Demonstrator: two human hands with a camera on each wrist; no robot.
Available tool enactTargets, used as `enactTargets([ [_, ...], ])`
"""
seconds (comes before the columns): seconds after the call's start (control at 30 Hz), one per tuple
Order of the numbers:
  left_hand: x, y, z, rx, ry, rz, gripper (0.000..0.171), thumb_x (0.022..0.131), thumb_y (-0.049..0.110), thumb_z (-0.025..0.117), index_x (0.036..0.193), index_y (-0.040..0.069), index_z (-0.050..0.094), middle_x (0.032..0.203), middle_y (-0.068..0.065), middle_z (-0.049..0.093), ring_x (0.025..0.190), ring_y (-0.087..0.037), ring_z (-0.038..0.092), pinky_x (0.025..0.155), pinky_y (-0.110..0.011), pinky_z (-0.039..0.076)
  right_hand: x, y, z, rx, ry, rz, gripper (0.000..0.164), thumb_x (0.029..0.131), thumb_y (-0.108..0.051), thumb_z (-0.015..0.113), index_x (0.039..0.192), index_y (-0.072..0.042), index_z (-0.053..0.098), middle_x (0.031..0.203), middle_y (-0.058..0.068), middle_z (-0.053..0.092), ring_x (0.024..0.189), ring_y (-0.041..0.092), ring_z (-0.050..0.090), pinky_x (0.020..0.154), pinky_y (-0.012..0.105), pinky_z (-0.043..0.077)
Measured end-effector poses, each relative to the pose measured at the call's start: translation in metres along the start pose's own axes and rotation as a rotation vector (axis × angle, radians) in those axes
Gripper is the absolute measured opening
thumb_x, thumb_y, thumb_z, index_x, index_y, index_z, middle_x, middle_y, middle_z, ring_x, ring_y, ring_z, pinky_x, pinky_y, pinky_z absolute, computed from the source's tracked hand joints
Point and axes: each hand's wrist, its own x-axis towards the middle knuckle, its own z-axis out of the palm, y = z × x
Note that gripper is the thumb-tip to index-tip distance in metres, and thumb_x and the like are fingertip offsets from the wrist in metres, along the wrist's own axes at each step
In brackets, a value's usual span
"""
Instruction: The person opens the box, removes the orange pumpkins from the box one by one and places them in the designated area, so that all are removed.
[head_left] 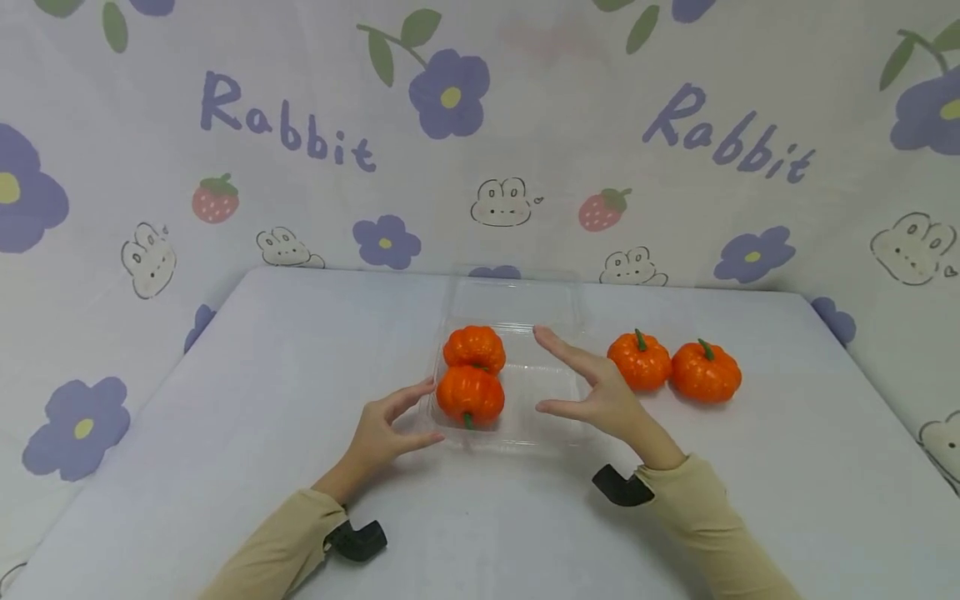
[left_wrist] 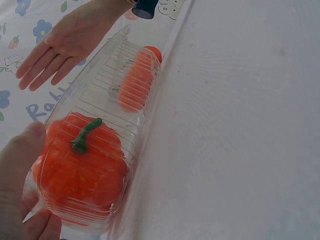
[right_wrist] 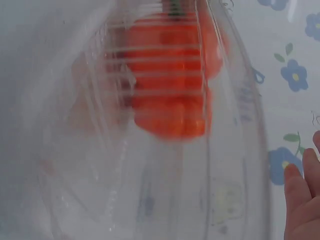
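Note:
A clear plastic clamshell box (head_left: 540,429) lies in the middle of the table, its lid (head_left: 517,302) folded back. Two orange pumpkins sit along its left side, a rear pumpkin (head_left: 474,347) and a front pumpkin (head_left: 470,395) with its green stem toward me. My left hand (head_left: 382,433) holds the box by its front left corner, thumb at the front and fingers at the left wall. My right hand (head_left: 600,396) hovers over the box's right part, thumb and fingers spread with nothing between them. Through the box's wall, the pumpkins (right_wrist: 170,95) look blurred in the right wrist view.
Two more pumpkins stand side by side right of the box, a nearer one (head_left: 639,362) close behind my right hand and another pumpkin (head_left: 707,372) beyond it. A white cloth covers the table (head_left: 465,533). Behind the table hangs a printed curtain (head_left: 555,108).

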Motion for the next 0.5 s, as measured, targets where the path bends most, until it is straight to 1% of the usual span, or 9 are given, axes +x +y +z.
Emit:
enactTargets([
  [0.17,0.0,0.0,0.001,-0.01,0.007,-0.001,0.054,0.062,-0.012,0.075,0.111,-0.016,0.052,0.117,-0.029,0.05,0.111,-0.039,0.045,0.094,-0.042,0.036,0.002,0.001,0.01,0.096,-0.045,0.042,0.072,0.065,0.014,0.072,0.127,0.015,0.036,0.134,0.026,0.034,0.125,0.025,0.032,0.099,0.037,0.031],
  [0.33,-0.002,0.001,0.001,0.007,0.008,-0.012,0.055,0.062,-0.011,0.076,0.111,-0.016,0.053,0.116,-0.028,0.051,0.111,-0.038,0.046,0.094,-0.041,0.036,0.006,0.001,0.021,0.135,-0.069,0.049,0.07,0.067,0.013,0.071,0.128,0.015,0.036,0.134,0.026,0.034,0.125,0.027,0.033,0.098,0.039,0.032],
  [0.5,-0.001,0.001,0.0,0.018,0.008,-0.003,0.054,0.062,-0.011,0.076,0.111,-0.015,0.053,0.116,-0.028,0.051,0.11,-0.038,0.047,0.093,-0.041,0.037,0.014,-0.003,0.029,0.164,-0.073,0.054,0.067,0.068,0.015,0.069,0.127,0.016,0.036,0.133,0.027,0.034,0.124,0.031,0.034,0.097,0.039,0.033],
])
